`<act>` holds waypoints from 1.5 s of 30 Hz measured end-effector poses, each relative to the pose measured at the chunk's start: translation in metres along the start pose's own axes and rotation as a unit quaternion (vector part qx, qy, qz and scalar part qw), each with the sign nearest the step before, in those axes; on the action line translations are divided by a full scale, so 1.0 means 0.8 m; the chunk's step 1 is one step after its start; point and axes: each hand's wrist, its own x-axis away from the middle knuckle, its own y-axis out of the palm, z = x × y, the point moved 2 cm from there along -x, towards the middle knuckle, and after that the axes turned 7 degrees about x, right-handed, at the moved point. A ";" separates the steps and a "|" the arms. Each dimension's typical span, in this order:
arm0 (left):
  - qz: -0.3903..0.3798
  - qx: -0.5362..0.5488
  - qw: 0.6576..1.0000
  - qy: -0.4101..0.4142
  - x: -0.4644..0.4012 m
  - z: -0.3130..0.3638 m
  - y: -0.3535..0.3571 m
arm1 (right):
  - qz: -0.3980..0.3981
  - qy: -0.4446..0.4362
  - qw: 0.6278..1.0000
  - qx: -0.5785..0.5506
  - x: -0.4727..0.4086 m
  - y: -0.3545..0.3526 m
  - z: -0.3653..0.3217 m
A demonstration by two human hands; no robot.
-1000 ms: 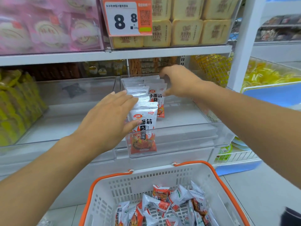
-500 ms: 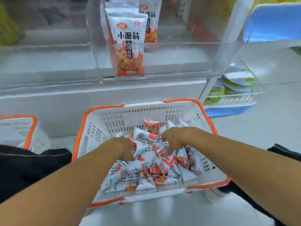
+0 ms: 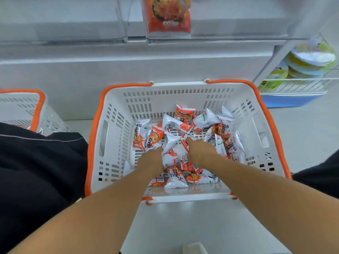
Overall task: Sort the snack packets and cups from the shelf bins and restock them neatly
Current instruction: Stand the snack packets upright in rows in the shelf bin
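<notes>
A white basket with an orange rim [image 3: 113, 110] stands on the floor below the shelf, with several white-and-orange snack packets [image 3: 183, 114] loose in it. Both my hands reach into the pile. My left hand [image 3: 152, 159] has its fingers curled against the left side of one white-and-orange packet [image 3: 171, 153], its fingertips hidden behind it. My right hand [image 3: 200, 153] grips packets at that one's right edge. In the clear shelf bin [image 3: 238, 32] above, one packet of the same kind [image 3: 167, 17] stands upright at the front.
A second orange-rimmed basket [image 3: 20, 107] sits at the left edge. On the right, a white wire rack [image 3: 293, 85] holds stacked cups with yellow-green lids [image 3: 310, 61]. My black-clothed knees [image 3: 36, 171] flank the basket.
Both hands left the row of packets in the shelf bin and dropped into the basket. My view tilted down with them, and my hands now dig into the loose packets.
</notes>
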 end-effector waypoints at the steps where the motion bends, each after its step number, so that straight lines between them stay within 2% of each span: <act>1: 0.011 -0.010 1.000 -0.008 0.002 -0.001 0.004 | 0.007 -0.008 1.000 0.005 -0.002 -0.005 -0.004; 4: 0.002 -0.032 0.999 -0.036 0.005 0.002 0.013 | -0.006 -0.068 0.998 -0.017 -0.009 -0.038 -0.006; 6: -0.022 -0.012 0.999 -0.036 0.006 0.011 0.001 | -0.071 -0.095 0.990 -0.077 -0.013 -0.070 0.003; 9: -0.081 0.051 0.995 -0.015 0.017 0.026 -0.045 | -0.149 -0.080 0.974 -0.151 0.003 -0.122 0.022; 12: -0.114 0.092 0.989 0.013 0.049 0.046 -0.111 | -0.151 -0.082 0.976 -0.137 0.026 -0.164 0.037; 15: -0.088 0.128 0.985 0.078 0.079 0.078 -0.180 | -0.147 -0.092 0.979 -0.108 0.056 -0.207 0.053; 18: -0.108 0.177 0.969 0.137 0.118 0.110 -0.250 | -0.132 -0.115 0.978 -0.116 0.100 -0.261 0.065; 21: -0.101 0.209 0.952 0.199 0.167 0.135 -0.317 | -0.067 -0.164 0.964 -0.196 0.155 -0.320 0.075; 25: -0.052 0.338 0.911 0.230 0.231 0.151 -0.379 | 0.058 -0.206 0.914 -0.345 0.208 -0.384 0.082; 28: -0.009 0.456 0.855 0.246 0.256 0.156 -0.401 | 0.150 -0.187 0.860 -0.450 0.219 -0.419 0.081; 30: 0.009 0.536 0.809 0.239 0.260 0.161 -0.411 | 0.176 -0.157 0.821 -0.519 0.222 -0.431 0.078; 32: 0.020 0.585 0.778 0.227 0.258 0.170 -0.415 | 0.192 -0.137 0.795 -0.559 0.225 -0.433 0.076; 36: 0.012 0.647 0.738 0.191 0.249 0.184 -0.411 | 0.290 -0.135 0.777 -0.543 0.241 -0.435 0.076; 39: 0.003 0.653 0.735 0.185 0.245 0.186 -0.407 | 0.447 -0.194 0.774 -0.405 0.265 -0.443 0.077; 41: -0.003 0.662 0.724 0.195 0.246 0.190 -0.408 | 0.528 -0.241 0.752 -0.314 0.278 -0.443 0.076; 43: -0.012 0.671 0.711 0.211 0.248 0.193 -0.408 | 0.555 -0.285 0.717 -0.310 0.284 -0.438 0.076; 45: -0.034 0.678 0.698 0.228 0.252 0.196 -0.407 | 0.528 -0.334 0.695 -0.356 0.281 -0.429 0.074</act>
